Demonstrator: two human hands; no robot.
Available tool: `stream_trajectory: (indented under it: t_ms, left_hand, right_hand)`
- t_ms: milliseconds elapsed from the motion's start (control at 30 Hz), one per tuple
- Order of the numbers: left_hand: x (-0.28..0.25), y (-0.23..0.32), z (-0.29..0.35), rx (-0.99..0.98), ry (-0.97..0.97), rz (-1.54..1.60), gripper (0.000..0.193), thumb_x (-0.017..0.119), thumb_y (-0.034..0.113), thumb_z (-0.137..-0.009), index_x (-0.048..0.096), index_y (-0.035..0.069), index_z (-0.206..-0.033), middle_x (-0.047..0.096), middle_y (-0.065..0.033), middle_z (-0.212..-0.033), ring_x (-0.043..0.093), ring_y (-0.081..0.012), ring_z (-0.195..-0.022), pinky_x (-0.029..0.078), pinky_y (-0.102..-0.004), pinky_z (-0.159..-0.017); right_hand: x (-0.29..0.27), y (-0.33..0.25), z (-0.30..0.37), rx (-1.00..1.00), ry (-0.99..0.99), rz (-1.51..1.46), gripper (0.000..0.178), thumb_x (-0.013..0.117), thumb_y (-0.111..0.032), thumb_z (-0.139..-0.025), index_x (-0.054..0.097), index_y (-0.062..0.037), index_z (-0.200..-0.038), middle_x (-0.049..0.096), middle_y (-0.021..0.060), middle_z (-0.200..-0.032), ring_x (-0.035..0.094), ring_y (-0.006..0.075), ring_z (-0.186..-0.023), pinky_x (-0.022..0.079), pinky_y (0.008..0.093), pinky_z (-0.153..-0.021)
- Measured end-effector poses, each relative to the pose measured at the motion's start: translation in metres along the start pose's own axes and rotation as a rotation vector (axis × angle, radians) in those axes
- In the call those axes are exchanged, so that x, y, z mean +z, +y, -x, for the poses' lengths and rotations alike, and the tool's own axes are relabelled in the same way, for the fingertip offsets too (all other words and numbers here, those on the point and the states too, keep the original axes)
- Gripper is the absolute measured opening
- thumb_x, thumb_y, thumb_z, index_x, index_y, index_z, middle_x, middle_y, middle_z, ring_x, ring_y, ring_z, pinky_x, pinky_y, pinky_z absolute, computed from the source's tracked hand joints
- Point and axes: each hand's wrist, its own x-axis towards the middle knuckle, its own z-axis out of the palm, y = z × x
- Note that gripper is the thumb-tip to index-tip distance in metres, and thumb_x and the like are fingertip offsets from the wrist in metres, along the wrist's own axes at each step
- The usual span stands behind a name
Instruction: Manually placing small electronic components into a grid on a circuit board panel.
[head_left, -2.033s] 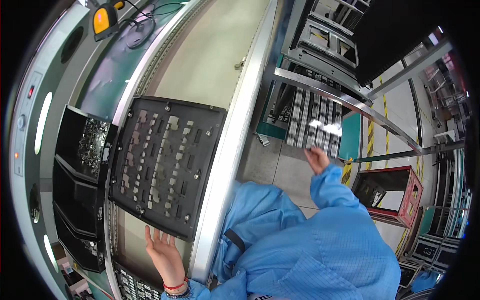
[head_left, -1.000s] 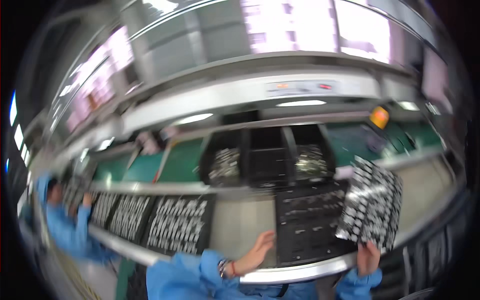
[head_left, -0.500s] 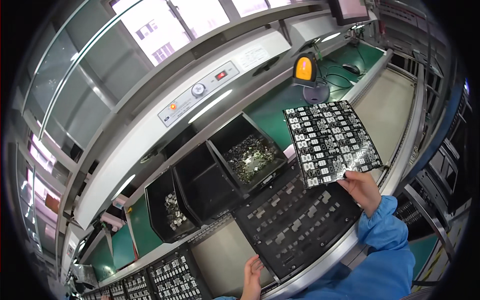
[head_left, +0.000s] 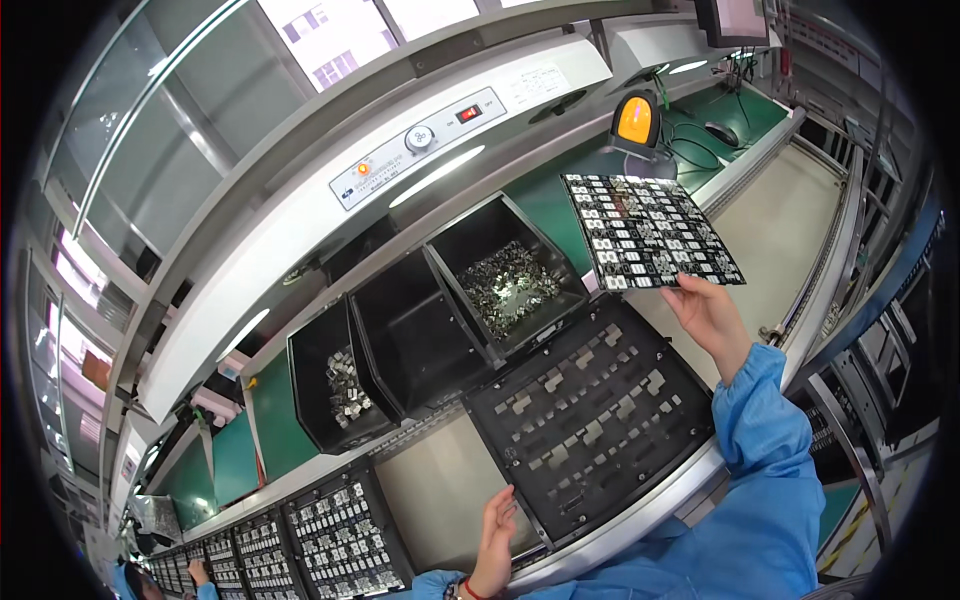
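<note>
My right hand (head_left: pixel 708 318) grips the lower edge of a black circuit board panel (head_left: pixel 650 232), thumb and fingers closed on it. The panel is covered with rows of white and silver parts and is tilted up above the conveyor. Below it lies a black fixture tray (head_left: pixel 575 492) with many cutouts and dark grey pads. My left hand (head_left: pixel 497 530) holds nothing; its fingers are loosely bent and apart, beside the tray's left edge. Whether the fingertips touch that edge, I cannot tell.
Behind the tray stand black bins, the right bin (head_left: pixel 545 335) and left bin (head_left: pixel 312 425) holding small metal parts. Populated boards in trays (head_left: pixel 345 540) line the conveyor at left. A co-worker's hand (head_left: pixel 198 572) is at lower left. A yellow-fronted scanner (head_left: pixel 635 120) stands behind.
My right hand has carried the board panel up and away from me, uncovering more of the fixture tray. My left hand stays beside the tray. The view has shifted slightly.
</note>
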Motion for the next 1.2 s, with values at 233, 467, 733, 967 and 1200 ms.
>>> stream_trajectory:
  t_ms: [233,467,733,967,1200]
  left_hand:
    - [-0.002,0.001,0.006,0.032,-0.147,-0.016,0.056,0.042,0.020,-0.091,0.027,0.000,-0.140,0.026,-0.0119,-0.148,0.023,-0.0233,-0.138,0.015,-0.0376,-0.112]
    - [-0.003,0.003,0.007,0.034,-0.189,-0.064,0.056,0.039,0.014,-0.088,0.028,0.000,-0.141,0.026,-0.0114,-0.149,0.019,-0.0236,-0.140,0.013,-0.0368,-0.112]
    - [0.001,0.006,0.007,0.042,-0.138,-0.107,0.051,0.042,0.011,-0.088,0.034,0.006,-0.139,0.032,-0.0092,-0.144,0.024,-0.0229,-0.137,0.017,-0.0346,-0.112]
    - [0.002,0.004,0.009,0.066,-0.085,-0.116,0.050,0.042,0.011,-0.088,0.036,0.005,-0.137,0.035,-0.0090,-0.143,0.026,-0.0218,-0.136,0.020,-0.0336,-0.110]
    - [0.003,0.006,0.010,0.088,-0.044,-0.109,0.048,0.041,0.010,-0.088,0.039,0.004,-0.135,0.038,-0.0091,-0.140,0.030,-0.0219,-0.134,0.022,-0.0334,-0.109]
  right_hand:
    - [-0.007,-0.002,-0.005,-0.059,0.047,0.043,0.020,0.052,0.003,-0.087,0.055,0.0043,-0.107,0.060,0.0114,-0.107,0.058,0.0228,-0.103,0.047,0.0387,-0.098]
    - [0.001,-0.008,-0.001,-0.095,0.043,0.024,0.017,0.053,0.002,-0.087,0.056,0.0034,-0.103,0.061,0.0107,-0.106,0.060,0.0225,-0.100,0.050,0.0347,-0.095]
    - [-0.012,-0.014,-0.004,-0.100,0.040,0.022,0.016,0.053,0.001,-0.088,0.055,0.0050,-0.103,0.060,0.0115,-0.107,0.058,0.0237,-0.104,0.049,0.0340,-0.098]
    - [-0.008,-0.018,-0.004,-0.086,0.026,-0.006,0.017,0.054,0.002,-0.087,0.055,0.0046,-0.104,0.060,0.0111,-0.107,0.058,0.0232,-0.103,0.049,0.0339,-0.097]
    - [-0.005,-0.009,-0.015,-0.102,-0.005,0.064,0.019,0.053,0.002,-0.087,0.054,0.0042,-0.106,0.060,0.0108,-0.108,0.058,0.0235,-0.104,0.049,0.0350,-0.098]
